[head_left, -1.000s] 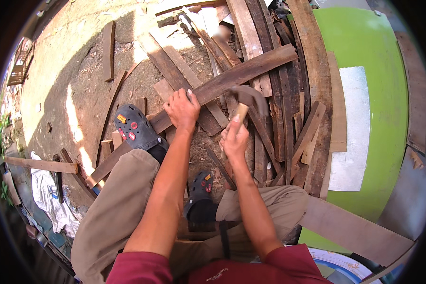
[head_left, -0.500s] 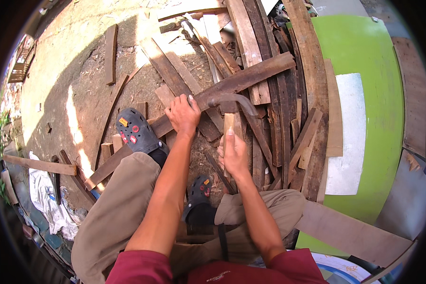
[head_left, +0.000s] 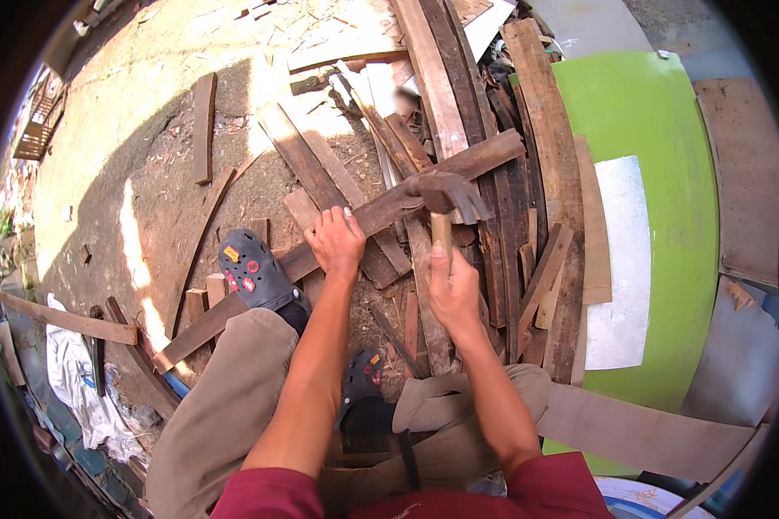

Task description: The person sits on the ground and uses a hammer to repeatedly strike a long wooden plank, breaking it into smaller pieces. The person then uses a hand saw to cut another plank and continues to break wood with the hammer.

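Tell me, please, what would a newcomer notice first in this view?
A bright green panel fills much of the right side, overlapped by a white sheet. In the middle, the right hand grips a hammer, its head seen against a long dark plank under the left hand. Left of centre, a dark clog bears colourful charms.

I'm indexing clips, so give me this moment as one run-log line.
left hand: holding dark plank; right hand: gripping hammer; hammer head: overlapping plank, contact unclear
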{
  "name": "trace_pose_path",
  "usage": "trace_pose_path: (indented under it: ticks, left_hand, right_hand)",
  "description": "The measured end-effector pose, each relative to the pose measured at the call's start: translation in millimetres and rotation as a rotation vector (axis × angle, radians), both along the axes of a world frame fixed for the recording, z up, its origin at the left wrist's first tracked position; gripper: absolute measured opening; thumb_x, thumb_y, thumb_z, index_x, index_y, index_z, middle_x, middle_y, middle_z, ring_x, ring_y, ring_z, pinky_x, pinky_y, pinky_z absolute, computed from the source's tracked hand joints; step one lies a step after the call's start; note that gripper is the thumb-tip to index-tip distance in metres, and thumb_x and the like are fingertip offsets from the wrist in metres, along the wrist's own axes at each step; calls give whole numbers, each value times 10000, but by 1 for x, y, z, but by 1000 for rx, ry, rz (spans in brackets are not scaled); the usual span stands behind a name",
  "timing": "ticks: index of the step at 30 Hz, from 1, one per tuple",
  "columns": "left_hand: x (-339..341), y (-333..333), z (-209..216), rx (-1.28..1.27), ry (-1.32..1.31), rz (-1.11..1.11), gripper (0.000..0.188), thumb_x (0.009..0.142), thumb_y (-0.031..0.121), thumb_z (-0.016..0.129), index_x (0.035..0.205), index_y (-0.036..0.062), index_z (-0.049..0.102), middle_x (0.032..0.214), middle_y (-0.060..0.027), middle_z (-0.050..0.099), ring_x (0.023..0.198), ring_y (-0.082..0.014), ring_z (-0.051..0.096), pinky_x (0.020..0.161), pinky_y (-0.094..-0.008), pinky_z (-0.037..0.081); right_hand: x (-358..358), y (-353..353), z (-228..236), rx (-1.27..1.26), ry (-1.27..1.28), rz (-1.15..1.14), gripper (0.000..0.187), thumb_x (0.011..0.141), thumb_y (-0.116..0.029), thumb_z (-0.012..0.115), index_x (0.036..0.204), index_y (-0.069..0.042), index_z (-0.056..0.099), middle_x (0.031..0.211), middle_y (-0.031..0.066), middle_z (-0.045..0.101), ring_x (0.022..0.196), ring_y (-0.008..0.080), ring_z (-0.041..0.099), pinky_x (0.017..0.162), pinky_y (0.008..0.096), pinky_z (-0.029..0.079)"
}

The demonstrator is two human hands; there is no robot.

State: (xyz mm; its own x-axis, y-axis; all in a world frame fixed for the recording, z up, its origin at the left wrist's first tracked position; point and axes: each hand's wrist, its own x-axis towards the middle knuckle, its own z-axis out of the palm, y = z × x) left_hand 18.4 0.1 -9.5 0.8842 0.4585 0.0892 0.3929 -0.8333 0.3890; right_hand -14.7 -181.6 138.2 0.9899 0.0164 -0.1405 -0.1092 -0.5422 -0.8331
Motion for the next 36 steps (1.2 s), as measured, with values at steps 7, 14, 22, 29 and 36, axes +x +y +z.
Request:
trace_pose_path:
  ticks: [7,14,22,29,36]
  left_hand:
    - [-7,-5,1,14,24,-32,237,981,291,512,986,92,641,986,-110,640,985,-299,598,887,-465,390]
    - [-7,1,4,-17,78,-15,253,985,300,500,996,97,649,1013,-109,640,1008,-300,596,903,-478,387]
    - [-3,-4,4,0,138,-50,263,987,308,492,1021,106,655,1028,-106,642,1027,-296,598,892,-486,398]
    - [-9,2,2,14,91,-26,276,991,308,493,993,103,677,999,-104,657,995,-292,613,872,-477,407]
    - [-5,-1,5,-16,108,-45,273,987,303,494,991,101,678,998,-102,657,1002,-288,608,884,-467,396]
  right_hand:
    - [-3,-19,-53,-279,136,34,482,1041,-426,498,990,42,606,735,300,647,749,482,681,637,520,500]
    - [1,-11,-1,-58,75,4,536,1067,-478,449,844,-7,574,616,84,573,534,174,576,495,334,419]
    - [13,-12,-32,-491,274,143,585,1029,-493,485,1021,79,609,814,341,654,791,401,714,715,491,533]
    - [72,8,58,101,134,8,554,1059,-499,441,827,-7,547,603,69,503,557,156,513,524,355,418]
    - [98,-30,30,-118,864,307,500,1061,-471,454,858,-29,570,669,46,543,519,128,499,466,320,424]
